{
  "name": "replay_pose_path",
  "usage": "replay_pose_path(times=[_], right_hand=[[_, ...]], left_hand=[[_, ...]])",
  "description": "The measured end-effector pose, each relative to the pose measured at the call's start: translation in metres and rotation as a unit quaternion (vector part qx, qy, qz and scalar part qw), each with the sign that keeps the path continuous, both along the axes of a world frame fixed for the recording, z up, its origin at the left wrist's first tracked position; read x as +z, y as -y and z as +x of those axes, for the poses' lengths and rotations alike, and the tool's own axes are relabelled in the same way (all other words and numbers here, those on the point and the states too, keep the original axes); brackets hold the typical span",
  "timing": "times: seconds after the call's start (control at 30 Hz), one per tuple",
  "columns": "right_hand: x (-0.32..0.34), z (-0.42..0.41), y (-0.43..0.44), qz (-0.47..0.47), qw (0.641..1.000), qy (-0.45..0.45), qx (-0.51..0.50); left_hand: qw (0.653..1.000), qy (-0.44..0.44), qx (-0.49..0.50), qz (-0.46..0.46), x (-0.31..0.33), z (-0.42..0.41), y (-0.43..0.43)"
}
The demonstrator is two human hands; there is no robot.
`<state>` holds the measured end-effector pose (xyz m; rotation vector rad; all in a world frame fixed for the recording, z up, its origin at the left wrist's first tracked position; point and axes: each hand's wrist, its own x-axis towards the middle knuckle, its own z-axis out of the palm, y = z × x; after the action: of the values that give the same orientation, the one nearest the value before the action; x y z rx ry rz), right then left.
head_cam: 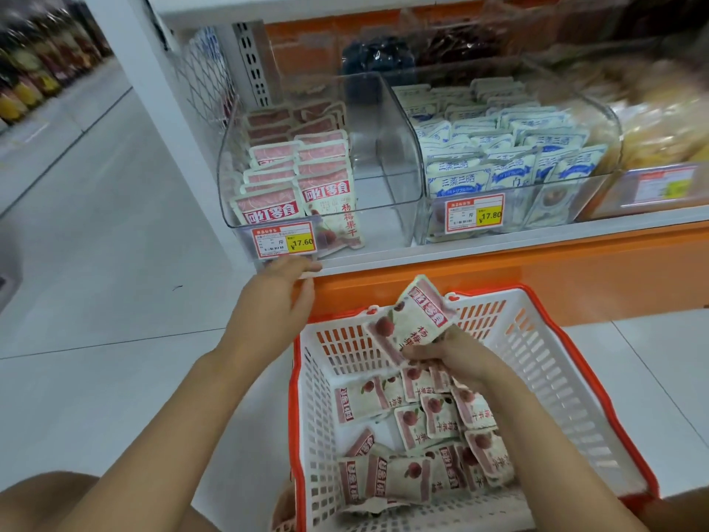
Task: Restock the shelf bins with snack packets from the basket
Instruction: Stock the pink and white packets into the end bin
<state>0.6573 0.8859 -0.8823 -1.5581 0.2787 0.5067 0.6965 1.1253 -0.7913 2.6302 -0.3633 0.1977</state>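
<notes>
Clutching red packets [412, 320] over the basket [544, 378] with the right hand [456, 359], left hand [276, 297] flat on the shelf [498, 255] edge, ready to slot upright into the bin [383, 167].

Clear glossy plastic bins [383, 155], perforated white plastic basket [537, 378], matt snack packets [418, 416], glossy floor tiles [115, 263].

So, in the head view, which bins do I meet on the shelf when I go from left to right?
Red-packet bin → blue-packet bin → yellow-snack bin, which the right edge of the picture cuts off.
</notes>
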Motion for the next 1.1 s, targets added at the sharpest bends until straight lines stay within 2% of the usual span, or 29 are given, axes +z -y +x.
replay_pose_path(times=[0.1, 0.27, 0.33, 0.43, 0.6, 0.77, 0.87, 0.93, 1.03, 1.1], right_hand=[[0.067, 0.0, -0.011, -0.113, 0.982, 0.15, 0.021], [0.15, 0.021, -0.026, -0.113, 0.934, 0.333, -0.056], [0.166, 0.043, -0.025, -0.165, 0.914, 0.364, -0.065], [0.183, 0.082, -0.023, -0.252, 0.9, 0.354, -0.033], [0.192, 0.136, -0.026, -0.402, 0.869, 0.238, 0.166], [0.187, 0.157, -0.047, -0.426, 0.845, 0.174, 0.273], [0.168, 0.161, -0.058, -0.388, 0.869, 0.074, 0.298], [0.161, 0.163, -0.062, -0.375, 0.879, 0.04, 0.292], [0.166, 0.157, -0.063, -0.419, 0.861, 0.084, 0.277], [0.171, 0.146, -0.06, -0.471, 0.839, 0.17, 0.213]], left_hand=[[0.997, 0.064, 0.012, -0.042, 0.015, -0.001, -0.006], [0.995, 0.077, 0.038, -0.043, 0.018, 0.009, -0.013], [0.997, 0.062, 0.036, -0.034, 0.016, 0.012, -0.013], [0.998, 0.044, 0.041, -0.016, 0.016, 0.014, -0.011], [0.999, 0.035, 0.03, -0.003, 0.018, 0.013, -0.012], [0.998, 0.045, 0.031, -0.005, 0.015, 0.014, -0.011], [0.998, 0.045, 0.032, -0.005, 0.015, 0.014, -0.01], [0.999, 0.041, 0.032, -0.005, 0.015, 0.015, -0.01], [0.999, 0.038, 0.032, -0.001, 0.013, 0.016, -0.011], [0.999, 0.034, 0.038, -0.007, 0.011, 0.015, -0.011]])
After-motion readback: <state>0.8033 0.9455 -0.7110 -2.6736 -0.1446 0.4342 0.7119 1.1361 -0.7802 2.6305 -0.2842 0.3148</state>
